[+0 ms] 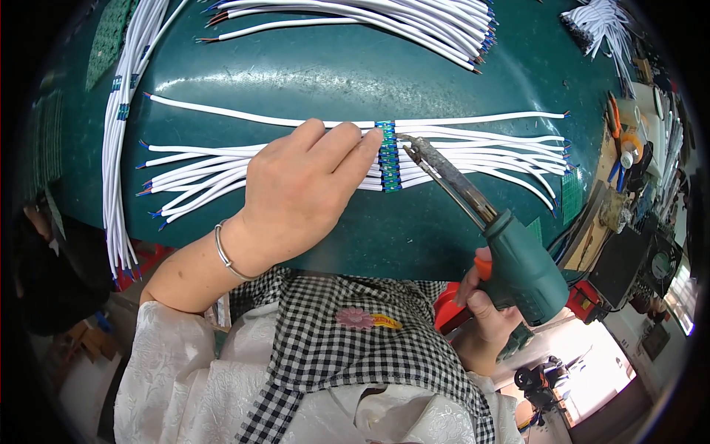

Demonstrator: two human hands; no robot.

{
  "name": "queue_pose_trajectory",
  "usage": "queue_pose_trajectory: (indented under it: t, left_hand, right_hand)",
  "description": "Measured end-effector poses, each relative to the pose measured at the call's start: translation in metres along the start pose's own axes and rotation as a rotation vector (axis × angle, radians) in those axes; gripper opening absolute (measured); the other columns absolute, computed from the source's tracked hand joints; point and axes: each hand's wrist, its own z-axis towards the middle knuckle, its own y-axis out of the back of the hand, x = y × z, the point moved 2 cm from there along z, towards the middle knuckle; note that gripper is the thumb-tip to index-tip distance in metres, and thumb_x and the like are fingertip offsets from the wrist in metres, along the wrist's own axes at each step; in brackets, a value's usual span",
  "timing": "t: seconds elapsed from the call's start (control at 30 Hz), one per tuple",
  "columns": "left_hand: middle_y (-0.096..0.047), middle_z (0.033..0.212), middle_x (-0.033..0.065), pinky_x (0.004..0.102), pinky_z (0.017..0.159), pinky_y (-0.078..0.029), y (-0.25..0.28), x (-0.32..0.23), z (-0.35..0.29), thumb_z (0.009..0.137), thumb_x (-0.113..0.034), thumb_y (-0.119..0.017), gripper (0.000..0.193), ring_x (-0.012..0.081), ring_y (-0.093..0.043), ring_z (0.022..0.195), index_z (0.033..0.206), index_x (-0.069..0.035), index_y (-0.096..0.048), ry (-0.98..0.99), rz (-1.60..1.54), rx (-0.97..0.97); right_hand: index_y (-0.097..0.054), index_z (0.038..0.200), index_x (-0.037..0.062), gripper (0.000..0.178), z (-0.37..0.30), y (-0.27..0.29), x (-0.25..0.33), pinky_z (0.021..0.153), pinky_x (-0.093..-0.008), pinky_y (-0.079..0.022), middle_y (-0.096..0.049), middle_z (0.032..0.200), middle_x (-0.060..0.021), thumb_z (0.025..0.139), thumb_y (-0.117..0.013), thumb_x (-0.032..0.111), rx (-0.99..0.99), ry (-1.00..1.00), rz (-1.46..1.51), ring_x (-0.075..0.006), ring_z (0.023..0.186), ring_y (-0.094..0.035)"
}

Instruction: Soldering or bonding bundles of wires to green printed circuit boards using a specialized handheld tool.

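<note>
My left hand (307, 189) reaches over a row of white cables (200, 154), its fingers closed on a white cable at the left edge of a narrow green circuit board strip (389, 159); the fingertips hide the exact grip. White cables (481, 152) also run out from the strip's right side, with stripped coloured wire ends. My right hand (488, 307) is wrapped round the handle of a green soldering gun (521, 266) with an orange trigger. Its long metal tip (451, 174) points up and left and ends at the strip's right edge, close to my left fingertips.
A bundle of white cables (444, 22) lies at the far side of the green table (310, 81), another bundle (126, 148) along the left. Green board panels (111, 44) are at the far left. Orange-handled pliers (614, 115) and other tools crowd the right edge.
</note>
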Motion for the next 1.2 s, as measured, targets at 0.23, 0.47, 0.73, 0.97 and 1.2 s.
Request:
queue_pose_trajectory:
  t: [0.23,0.47,0.73,0.97,1.2]
  left_hand:
    - [-0.061,0.096,0.0010,0.0282,0.056,-0.049,0.003,0.002,-0.001,0.073,-0.012,-0.065,0.031,0.0163,-0.057,0.075,0.103,-0.006,-0.071,-0.038,-0.009,0.014]
    - [-0.064,0.094,0.0029,0.0300,0.054,-0.046,0.003,-0.001,0.001,0.067,0.002,-0.069,0.042,0.0183,-0.057,0.069,0.107,-0.008,-0.073,0.021,-0.048,0.005]
    - [-0.063,0.093,0.0015,0.0302,0.054,-0.046,0.004,0.001,0.002,0.068,0.001,-0.068,0.041,0.0180,-0.055,0.069,0.107,-0.007,-0.073,0.018,-0.069,0.032]
    - [-0.063,0.094,0.0018,0.0296,0.053,-0.046,0.005,-0.003,0.004,0.067,0.001,-0.068,0.041,0.0178,-0.056,0.071,0.107,-0.006,-0.073,-0.003,-0.032,0.050]
    - [-0.064,0.097,0.0032,0.0287,0.052,-0.045,0.005,-0.004,0.002,0.066,-0.001,-0.068,0.040,0.0172,-0.056,0.070,0.106,-0.002,-0.071,-0.046,-0.004,0.066]
  right_hand:
    - [-0.056,0.124,-0.0098,0.064,-0.001,0.003,-0.001,0.048,-0.0256,-0.045,-0.059,0.071,-0.0091,0.074,-0.086,0.017,0.033,-0.001,-0.044,-0.0171,0.051,-0.056]
    - [-0.055,0.123,-0.0091,0.061,-0.001,0.007,-0.008,0.048,-0.0251,-0.046,-0.060,0.073,-0.0099,0.076,-0.085,0.015,0.084,0.011,-0.080,-0.0167,0.052,-0.057]
    - [-0.055,0.120,-0.0083,0.055,0.002,0.006,-0.011,0.049,-0.0253,-0.045,-0.059,0.072,-0.0094,0.078,-0.083,0.012,0.135,0.047,-0.115,-0.0166,0.053,-0.056]
    - [-0.052,0.120,-0.0062,0.053,0.001,0.004,-0.011,0.051,-0.0267,-0.048,-0.059,0.078,-0.0116,0.079,-0.081,0.009,0.130,0.048,-0.115,-0.0178,0.057,-0.057]
    - [-0.071,0.103,-0.0029,0.030,0.002,0.002,-0.001,0.072,-0.0322,-0.051,-0.070,0.092,-0.0107,0.077,-0.083,0.009,0.115,0.037,-0.271,-0.0209,0.078,-0.065]
